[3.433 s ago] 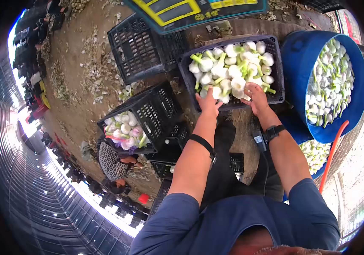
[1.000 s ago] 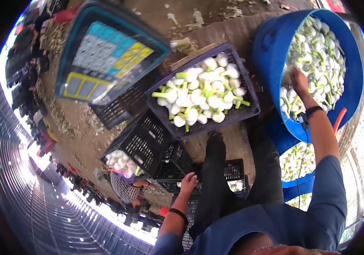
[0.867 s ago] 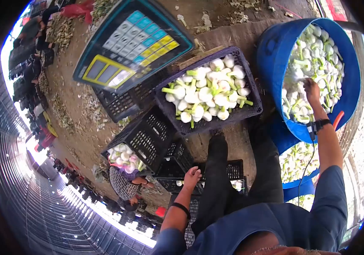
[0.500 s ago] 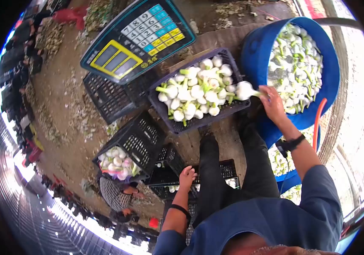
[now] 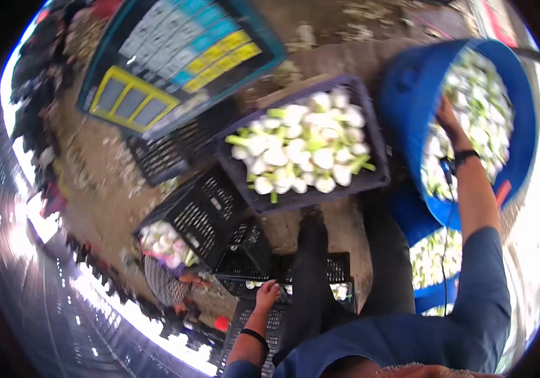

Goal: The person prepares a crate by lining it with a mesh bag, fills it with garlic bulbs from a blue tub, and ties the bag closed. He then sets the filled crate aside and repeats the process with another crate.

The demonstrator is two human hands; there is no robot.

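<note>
My right hand (image 5: 450, 120) reaches over the near rim into a large blue tub (image 5: 405, 82) of white garlic bulbs with short green stems (image 5: 476, 129). Its fingers are blurred and partly hidden there. A dark plastic crate (image 5: 383, 165), piled with trimmed garlic bulbs (image 5: 307, 142), stands left of the tub. My left hand (image 5: 268, 295) hangs low beside my left leg with its fingers curled and nothing showing in them. Beneath it are black crates (image 5: 339, 268) with a few bulbs visible.
A scale's keypad and display panel (image 5: 181, 63) rises at upper left. Black crates (image 5: 210, 201) stack below it, one holding garlic bulbs (image 5: 164, 242). A person (image 5: 166, 280) bends beside them. More garlic fills a lower blue container (image 5: 433, 258). Scraps litter the floor (image 5: 103, 164).
My right hand has moved from the crate's right edge into the blue tub and no longer holds out a garlic bulb. My left hand has dropped slightly and its fingers have curled.
</note>
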